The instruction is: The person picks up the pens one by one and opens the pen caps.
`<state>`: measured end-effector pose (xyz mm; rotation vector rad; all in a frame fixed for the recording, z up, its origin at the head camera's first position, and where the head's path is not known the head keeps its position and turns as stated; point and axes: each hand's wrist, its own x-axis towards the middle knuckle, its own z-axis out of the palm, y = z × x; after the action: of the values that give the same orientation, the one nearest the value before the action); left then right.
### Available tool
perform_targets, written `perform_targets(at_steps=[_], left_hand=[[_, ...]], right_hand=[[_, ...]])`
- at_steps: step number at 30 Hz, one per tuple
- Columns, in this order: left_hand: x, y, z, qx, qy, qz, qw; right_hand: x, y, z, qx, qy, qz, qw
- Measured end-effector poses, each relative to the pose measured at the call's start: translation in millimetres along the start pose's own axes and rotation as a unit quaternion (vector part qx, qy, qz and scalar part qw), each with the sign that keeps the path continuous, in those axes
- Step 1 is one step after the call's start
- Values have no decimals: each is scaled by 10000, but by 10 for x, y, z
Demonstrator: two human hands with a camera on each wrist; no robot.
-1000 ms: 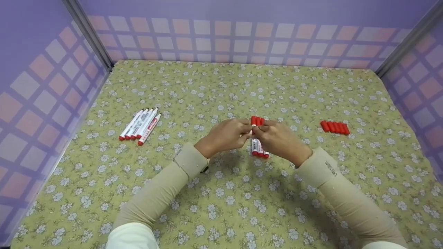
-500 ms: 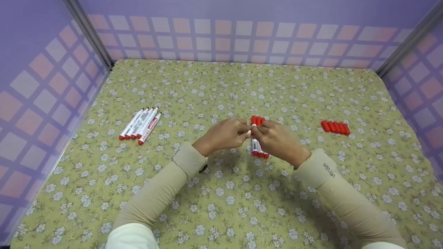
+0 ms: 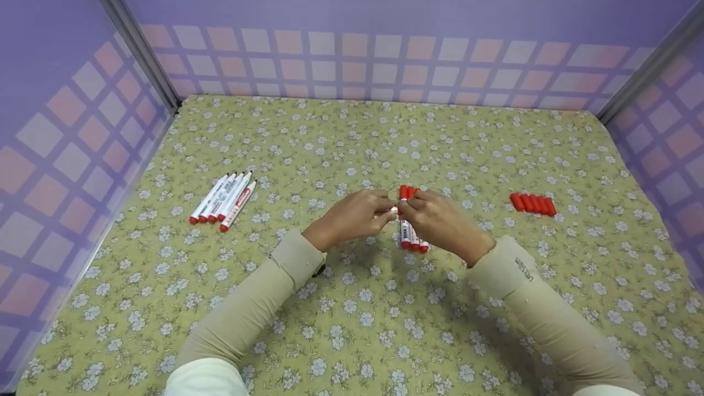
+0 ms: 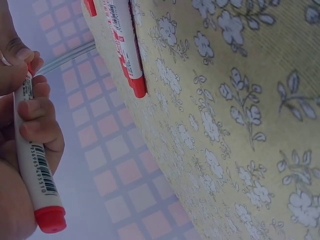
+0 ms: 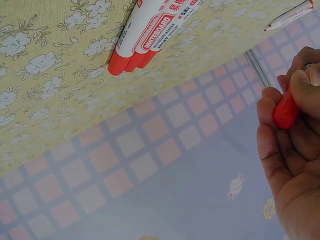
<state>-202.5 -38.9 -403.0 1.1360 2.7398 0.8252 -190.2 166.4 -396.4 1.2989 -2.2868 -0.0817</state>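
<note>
My left hand (image 3: 352, 217) grips a white whiteboard marker (image 4: 37, 170), its fingers curled round the barrel, the barcode and red end plug showing in the left wrist view. My right hand (image 3: 443, 225) pinches a red marker cap (image 5: 286, 112) between thumb and fingers at the marker's other end. Fingers hide where cap and barrel meet, so I cannot tell how far the cap sits on. Just beneath the hands, several capped markers (image 3: 406, 235) lie side by side on the cloth, partly covered by the right hand.
Several uncapped markers (image 3: 225, 199) lie in a slanted group on the left of the flowered tablecloth (image 3: 352, 330). A row of loose red caps (image 3: 533, 203) lies to the right. Purple checked panels (image 3: 352, 60) enclose the back and sides.
Both hands stay almost in place over the capped markers. The left hand has shifted slightly left and its index finger has straightened a little; marker and cap remain in the hands.
</note>
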Motion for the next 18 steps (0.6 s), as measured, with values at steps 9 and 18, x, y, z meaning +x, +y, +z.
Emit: perform_targets(at_steps=[9,18], left_hand=[[-89,-103,-42,-218,68,-191,9996],[-202,-272,-98,-337,127,-876,9955]], right_hand=[[-8,41,2,69,67,28,10000],[-5,53,10,103,198,16,9997]])
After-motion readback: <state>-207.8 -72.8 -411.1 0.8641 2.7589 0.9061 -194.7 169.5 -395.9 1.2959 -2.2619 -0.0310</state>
